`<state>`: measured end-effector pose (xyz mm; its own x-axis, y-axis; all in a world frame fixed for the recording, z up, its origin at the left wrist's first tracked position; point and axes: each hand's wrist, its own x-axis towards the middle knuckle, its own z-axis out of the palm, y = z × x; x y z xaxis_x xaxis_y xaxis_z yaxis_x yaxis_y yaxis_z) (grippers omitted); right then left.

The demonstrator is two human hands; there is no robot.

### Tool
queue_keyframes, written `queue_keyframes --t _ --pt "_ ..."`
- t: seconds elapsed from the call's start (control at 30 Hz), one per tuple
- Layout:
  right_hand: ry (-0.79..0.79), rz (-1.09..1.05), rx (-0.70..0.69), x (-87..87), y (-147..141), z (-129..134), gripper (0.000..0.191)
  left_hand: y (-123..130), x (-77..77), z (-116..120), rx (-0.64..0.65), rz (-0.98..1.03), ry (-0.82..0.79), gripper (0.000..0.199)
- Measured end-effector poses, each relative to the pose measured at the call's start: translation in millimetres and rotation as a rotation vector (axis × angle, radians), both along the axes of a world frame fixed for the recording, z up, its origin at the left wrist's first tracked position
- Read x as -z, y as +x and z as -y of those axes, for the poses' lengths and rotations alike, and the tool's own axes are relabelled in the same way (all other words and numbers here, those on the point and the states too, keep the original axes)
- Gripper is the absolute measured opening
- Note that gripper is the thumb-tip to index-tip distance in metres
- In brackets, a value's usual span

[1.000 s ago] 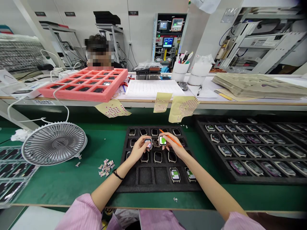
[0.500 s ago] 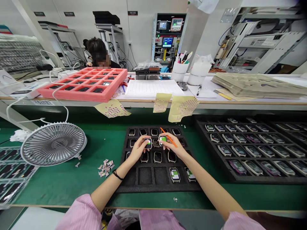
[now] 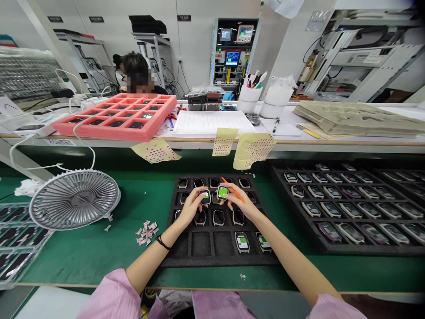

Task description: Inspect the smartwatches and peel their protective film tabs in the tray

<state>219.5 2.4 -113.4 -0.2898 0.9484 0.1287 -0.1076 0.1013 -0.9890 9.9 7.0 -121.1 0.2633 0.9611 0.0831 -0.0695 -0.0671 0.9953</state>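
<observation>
Above the black foam tray [image 3: 212, 260], my left hand [image 3: 192, 204] is closed on a watch body [image 3: 205, 196] with a lit screen. Beside it, my right hand [image 3: 239, 198] grips a second watch body [image 3: 222, 192] whose screen shows green and white; its fingers also hold an orange stick [image 3: 238, 195]. The two watches are close together but apart. Several dark-screened watches lie in the tray's upper pockets, and two watches with green and white screens, one of them here [image 3: 242, 242], lie at its lower right. My hands hide some pockets.
A round fan [image 3: 76, 199] and a pile of small pieces [image 3: 146, 233] are at the left. Another black tray [image 3: 315, 230] of watches lies at the right. A shelf edge [image 3: 199, 141] with yellow sheets and a pink tray [image 3: 146, 133] crosses behind. A person [image 3: 136, 71] sits beyond.
The watch in my right hand has shifted slightly left and up, and its screen now shows more green. My left hand has barely moved.
</observation>
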Motion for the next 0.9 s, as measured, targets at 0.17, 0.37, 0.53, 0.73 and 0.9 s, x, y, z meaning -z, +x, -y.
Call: queue_keyframes --t 0.17,0.37,0.53,0.73,0.9 --pt "0.014 0.008 -0.041 2.0 0.0 -0.8 0.040 0.4 3.3 -1.4 0.001 0.039 -0.009 0.040" --pt "0.001 -0.017 -0.020 4.3 1.0 -2.1 0.037 1.8 5.1 -1.3 0.008 0.039 0.002 0.044" --pt "-0.027 -0.002 -0.020 0.8 -2.1 -0.3 0.043 1.6 2.0 -0.7 0.002 0.032 -0.006 0.042" --pt "-0.026 0.037 0.073 3.4 -2.4 -2.0 0.042 0.6 -2.7 1.1 -0.016 0.033 -0.040 0.042" --pt "-0.043 -0.004 0.066 4.3 -0.8 -3.6 0.039 -0.3 -4.1 2.1 -0.016 0.008 -0.052 0.038"
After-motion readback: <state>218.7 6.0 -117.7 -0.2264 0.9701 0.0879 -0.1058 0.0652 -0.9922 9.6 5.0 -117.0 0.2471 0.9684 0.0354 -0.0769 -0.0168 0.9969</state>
